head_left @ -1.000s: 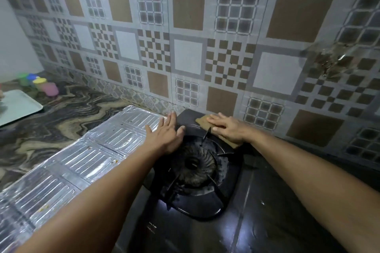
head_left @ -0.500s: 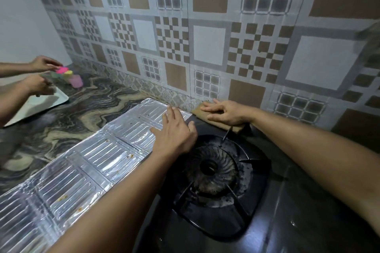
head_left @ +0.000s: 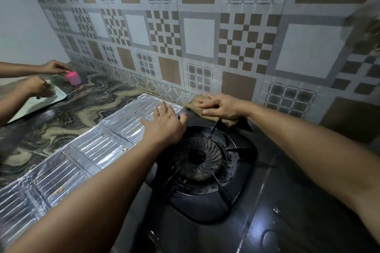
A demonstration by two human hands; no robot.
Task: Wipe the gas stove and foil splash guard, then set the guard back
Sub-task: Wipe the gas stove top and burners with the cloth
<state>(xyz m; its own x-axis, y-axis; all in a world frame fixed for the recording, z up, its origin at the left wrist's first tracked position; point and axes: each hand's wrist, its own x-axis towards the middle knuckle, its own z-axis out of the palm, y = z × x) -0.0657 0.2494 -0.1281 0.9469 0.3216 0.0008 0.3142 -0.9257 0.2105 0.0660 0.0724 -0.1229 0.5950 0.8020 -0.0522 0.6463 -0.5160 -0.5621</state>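
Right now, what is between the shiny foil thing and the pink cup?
Only bare marbled countertop shows between the foil splash guard, lying flat, and the pink cup another person's hand holds. The head view shows this.

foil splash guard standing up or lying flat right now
Lying flat. The silver ribbed foil splash guard is spread out panel by panel on the marbled countertop, left of the black gas stove, with the left hand resting on its far end.

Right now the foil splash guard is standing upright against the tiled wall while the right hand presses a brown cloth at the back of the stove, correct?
Not quite. The head view shows the foil splash guard lying flat on the marbled counter, left of the stove. The rest holds: the right hand presses the brown cloth at the stove's back edge.
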